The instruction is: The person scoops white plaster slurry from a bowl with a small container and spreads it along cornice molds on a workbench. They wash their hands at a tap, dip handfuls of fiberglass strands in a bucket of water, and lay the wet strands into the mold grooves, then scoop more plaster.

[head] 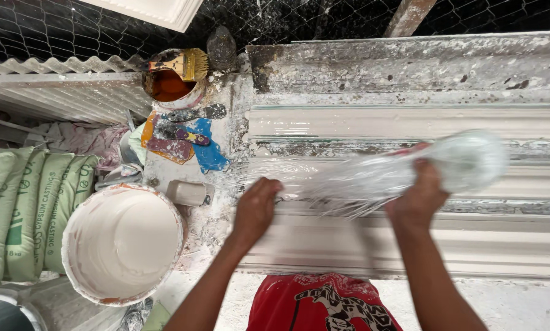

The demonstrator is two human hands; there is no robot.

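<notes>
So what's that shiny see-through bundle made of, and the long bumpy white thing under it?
The bundle in the right hand looks like a wad of thin, glossy fibres, maybe glass fibre; it is pale, see-through and stringy at the edge, though blurred. The long moulding looks like wet white plaster: smooth, shiny ridges with crusty splashes around it.

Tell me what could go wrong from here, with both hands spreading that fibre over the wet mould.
1. The fibre bundle is loose and blurred with motion in the right hand; strands may clump unevenly on the long mould.
2. The left hand works close to the full white bucket, so an elbow swing could knock it.
</notes>
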